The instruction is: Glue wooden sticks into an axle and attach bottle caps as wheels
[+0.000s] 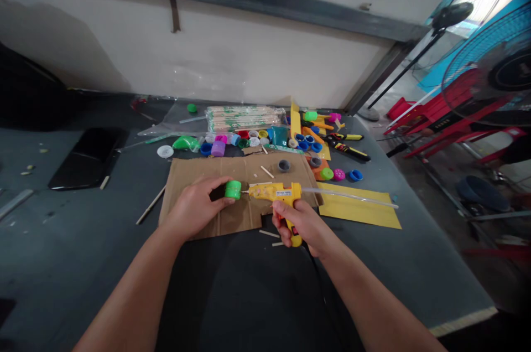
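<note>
Between the thumb and fingers of my left hand point(198, 202) is a green bottle cap point(233, 190), held above the cardboard sheet point(244, 216). My right hand point(302, 223) is wrapped round the handle of a yellow hot glue gun point(276, 192). The gun's nozzle points left and reaches the cap's right side; I cannot tell whether it touches. A long clear glue stick point(352, 198) sticks out of the gun's back end, over a yellow strip point(365, 209). A grey cap point(284, 165) lies on the cardboard behind the gun.
Along the wall lie a bag of wooden sticks point(244, 118), many coloured caps such as a purple one point(218, 148), and black-and-yellow cutters point(348, 148). A black phone point(88, 158) rests at left. At right stands a fan point(498, 70), beyond the table edge.
</note>
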Motion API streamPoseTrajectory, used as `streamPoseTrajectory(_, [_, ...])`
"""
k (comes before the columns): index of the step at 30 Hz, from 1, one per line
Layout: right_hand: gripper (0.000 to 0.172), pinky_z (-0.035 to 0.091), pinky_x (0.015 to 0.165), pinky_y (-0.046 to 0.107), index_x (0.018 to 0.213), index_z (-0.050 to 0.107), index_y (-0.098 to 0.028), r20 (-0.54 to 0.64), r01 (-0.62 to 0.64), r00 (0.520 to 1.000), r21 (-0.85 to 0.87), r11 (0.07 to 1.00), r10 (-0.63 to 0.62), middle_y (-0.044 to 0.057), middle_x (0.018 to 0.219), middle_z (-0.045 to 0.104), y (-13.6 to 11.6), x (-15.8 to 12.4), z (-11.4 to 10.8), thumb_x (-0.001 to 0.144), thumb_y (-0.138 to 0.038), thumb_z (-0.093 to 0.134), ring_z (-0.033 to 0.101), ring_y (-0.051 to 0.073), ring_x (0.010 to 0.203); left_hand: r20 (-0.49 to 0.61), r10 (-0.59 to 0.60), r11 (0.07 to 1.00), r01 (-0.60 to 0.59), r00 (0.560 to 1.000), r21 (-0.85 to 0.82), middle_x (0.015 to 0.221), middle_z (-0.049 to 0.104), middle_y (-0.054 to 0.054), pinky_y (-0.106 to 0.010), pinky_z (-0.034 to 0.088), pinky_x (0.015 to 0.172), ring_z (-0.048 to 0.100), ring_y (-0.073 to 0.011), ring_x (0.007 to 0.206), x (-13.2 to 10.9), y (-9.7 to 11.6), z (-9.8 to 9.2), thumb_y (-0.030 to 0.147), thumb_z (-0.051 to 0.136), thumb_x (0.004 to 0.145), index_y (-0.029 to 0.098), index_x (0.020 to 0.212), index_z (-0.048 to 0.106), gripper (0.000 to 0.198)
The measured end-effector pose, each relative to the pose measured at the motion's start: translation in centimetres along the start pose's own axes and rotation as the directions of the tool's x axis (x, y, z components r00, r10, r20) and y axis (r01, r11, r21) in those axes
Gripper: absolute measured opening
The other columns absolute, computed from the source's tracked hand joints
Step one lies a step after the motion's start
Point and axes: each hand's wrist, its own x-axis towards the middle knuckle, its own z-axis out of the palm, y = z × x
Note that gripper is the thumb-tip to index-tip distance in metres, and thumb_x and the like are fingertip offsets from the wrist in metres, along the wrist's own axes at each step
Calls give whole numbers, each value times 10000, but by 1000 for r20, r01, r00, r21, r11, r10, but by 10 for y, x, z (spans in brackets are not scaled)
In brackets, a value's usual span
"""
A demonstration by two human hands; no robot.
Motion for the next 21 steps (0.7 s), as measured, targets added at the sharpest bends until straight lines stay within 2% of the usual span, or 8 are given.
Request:
streamPoseTrajectory(12, [406, 363, 353, 190, 614, 539, -173, -14, 35, 999, 95, 995, -33, -44, 427, 470, 2, 5, 5, 797, -532, 592, 420, 61, 341, 13, -15, 1000, 15, 1000, -17, 1197, 660, -24, -392, 462, 950, 605, -252, 1087, 0, 1, -1, 422, 625, 790, 284, 1187, 620, 420])
streamPoseTrajectory(21, [428, 333, 366, 181, 598, 539, -165, -8, 16, 1000, 20, 1000, -16, -47, 395, 458, 0, 1, 2, 823, -529, 566, 441, 58, 329, 7, -9, 1000, 9, 1000, -21, 1191, 659, -30, -393, 464, 946, 610, -248, 1077, 0, -2, 0, 420, 632, 789, 281, 1182, 621, 417])
